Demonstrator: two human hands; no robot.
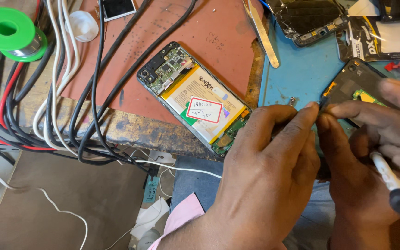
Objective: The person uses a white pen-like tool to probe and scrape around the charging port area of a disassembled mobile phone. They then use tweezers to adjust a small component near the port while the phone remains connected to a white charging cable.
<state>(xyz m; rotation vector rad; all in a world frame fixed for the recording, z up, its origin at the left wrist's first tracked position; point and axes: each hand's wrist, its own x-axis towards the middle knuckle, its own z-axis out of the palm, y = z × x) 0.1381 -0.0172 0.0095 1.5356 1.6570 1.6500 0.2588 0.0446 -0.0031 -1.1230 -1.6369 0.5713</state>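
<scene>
Your left hand (pixel 267 171) and right hand (pixel 371 139) meet fingertip to fingertip on the near edge of the dark phone back shell (pixel 353 83), pinching something too small to make out; the right hand also traps a white-shafted, black-capped tool (pixel 392 183) against its palm. The shell overhangs the blue mat (pixel 297 69), so a slip could drop the pinched part into your lap. Left of the shell, a loose screw (pixel 293 100) lies close to your knuckles and could be swept off. Further left, the opened phone (pixel 193 97) juts past the bench edge; a wrist nudge could tip it down.
</scene>
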